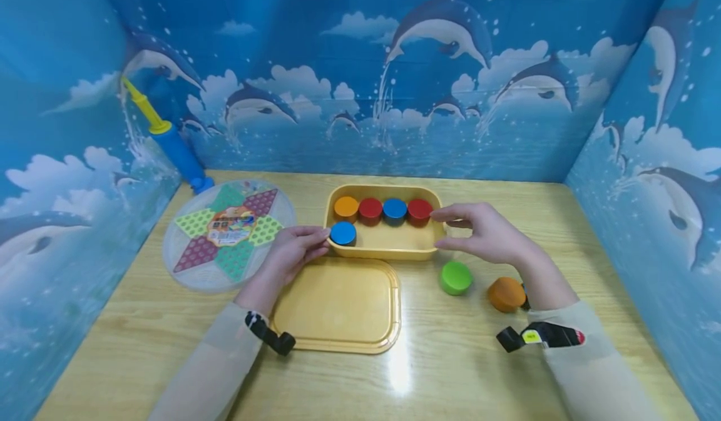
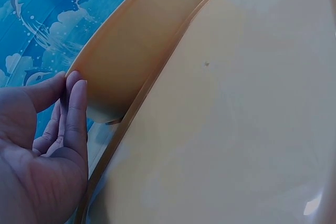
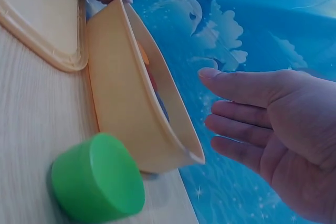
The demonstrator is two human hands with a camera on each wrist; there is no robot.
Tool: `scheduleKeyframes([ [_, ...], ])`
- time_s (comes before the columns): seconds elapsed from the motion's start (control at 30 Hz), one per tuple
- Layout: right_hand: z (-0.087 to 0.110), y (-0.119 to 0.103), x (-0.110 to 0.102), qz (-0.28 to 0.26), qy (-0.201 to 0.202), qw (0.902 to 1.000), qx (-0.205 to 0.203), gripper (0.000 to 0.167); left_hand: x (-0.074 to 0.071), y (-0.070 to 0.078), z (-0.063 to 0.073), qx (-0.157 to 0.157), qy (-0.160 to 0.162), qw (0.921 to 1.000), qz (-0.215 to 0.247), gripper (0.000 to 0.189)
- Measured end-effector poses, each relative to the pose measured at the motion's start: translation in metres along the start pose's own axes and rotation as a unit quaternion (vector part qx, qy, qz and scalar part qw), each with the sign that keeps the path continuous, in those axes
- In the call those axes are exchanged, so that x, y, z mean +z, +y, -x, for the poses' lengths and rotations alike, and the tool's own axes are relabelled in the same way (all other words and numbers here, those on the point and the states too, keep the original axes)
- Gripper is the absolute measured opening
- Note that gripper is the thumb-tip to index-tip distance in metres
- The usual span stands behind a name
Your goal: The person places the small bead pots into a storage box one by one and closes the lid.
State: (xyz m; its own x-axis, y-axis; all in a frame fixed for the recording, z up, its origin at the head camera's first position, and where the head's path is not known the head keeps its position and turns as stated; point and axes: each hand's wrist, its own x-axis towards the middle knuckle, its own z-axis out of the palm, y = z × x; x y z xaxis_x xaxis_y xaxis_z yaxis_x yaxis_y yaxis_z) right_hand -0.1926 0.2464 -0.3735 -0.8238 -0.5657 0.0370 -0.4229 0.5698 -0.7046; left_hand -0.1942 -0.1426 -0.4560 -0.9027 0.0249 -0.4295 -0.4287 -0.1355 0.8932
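Observation:
A shallow yellow plastic box [image 1: 394, 243] stands open in the middle of the table. Along its back wall sit an orange disc [image 1: 346, 209], a red disc [image 1: 370, 211], a blue disc [image 1: 394, 211] and a second red disc [image 1: 419, 212]; another blue disc [image 1: 343, 234] lies in the front left corner. My left hand [image 1: 290, 252] pinches the box's left rim between thumb and fingers. At the right end, my right hand [image 1: 487, 233] holds nothing, its thumb and fingers spread apart beside the rim. A green round block [image 3: 100, 179] rests just in front of the box.
The yellow lid [image 1: 338, 305] lies flat before the box. Right of the green block is an orange round block [image 1: 506, 294], with something dark partly hidden behind it. At the left are a round star-patterned game board [image 1: 231, 236] and a blue-and-yellow pump-like toy [image 1: 171, 146].

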Motion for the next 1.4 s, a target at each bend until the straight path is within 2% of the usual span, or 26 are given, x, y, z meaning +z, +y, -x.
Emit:
scheduleKeyframes([
  [0.17,0.017,0.007,-0.002,0.006,-0.011,0.9995,0.029,0.052,0.002,0.001,0.0,0.0,0.004,1.0,0.0,0.037],
  [0.43,0.035,0.02,0.001,0.006,-0.02,0.9986,0.049,0.051,0.004,0.001,-0.001,0.008,0.0,0.9999,0.008,0.037],
  [0.67,0.045,0.03,0.008,-0.014,-0.047,0.9968,0.063,0.057,0.004,0.0,-0.002,0.006,0.004,0.9999,0.011,0.036],
  [0.93,0.051,0.044,0.019,-0.044,-0.09,0.9937,0.05,0.068,0.003,-0.001,-0.002,0.009,0.003,0.9999,0.012,0.036],
  [1.4,0.052,0.054,0.031,-0.05,-0.085,0.9935,0.057,0.066,0.001,0.0,0.0,0.005,0.004,0.9999,0.009,0.037],
])
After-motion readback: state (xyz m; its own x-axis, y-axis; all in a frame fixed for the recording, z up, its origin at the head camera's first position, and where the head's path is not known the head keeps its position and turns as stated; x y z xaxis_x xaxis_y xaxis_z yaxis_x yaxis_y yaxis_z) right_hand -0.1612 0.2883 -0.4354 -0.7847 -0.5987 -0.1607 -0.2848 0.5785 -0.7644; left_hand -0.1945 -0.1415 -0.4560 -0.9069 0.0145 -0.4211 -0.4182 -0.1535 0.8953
